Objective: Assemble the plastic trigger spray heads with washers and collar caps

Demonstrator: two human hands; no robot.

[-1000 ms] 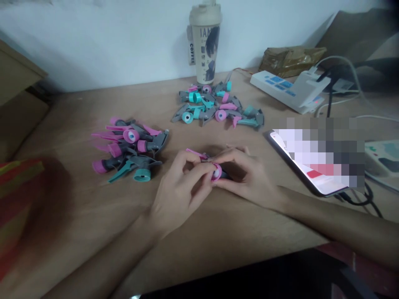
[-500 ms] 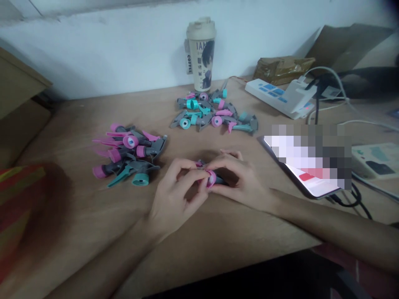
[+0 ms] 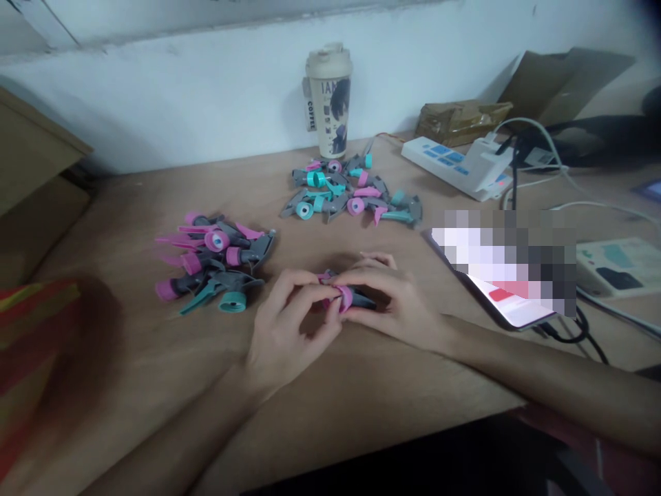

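Observation:
Between my two hands, just above the tabletop, is a trigger spray head (image 3: 345, 299) with a pink collar and a dark grey body. My left hand (image 3: 292, 317) pinches at the mouth of the pink collar; whether a small part sits in its fingertips is hidden. Thumb and fingers of my right hand (image 3: 397, 296) close round the collar and body from the right. To the left lies a pile of spray heads (image 3: 217, 262), mostly pink and grey, one teal. Beyond my hands is a second pile of spray heads (image 3: 351, 193) in pink, teal and grey.
A lidded coffee cup (image 3: 330, 103) stands against the wall. On the right are a white power strip (image 3: 438, 158) with cables, a lit phone (image 3: 496, 282), a small white box (image 3: 620, 265) and a taped cardboard parcel (image 3: 459, 120). Cardboard (image 3: 36, 151) stands at the left edge.
The view has shifted slightly, so the background sits a little lower. Both hands stay on the spray head, and its collar opening now faces more to the left.

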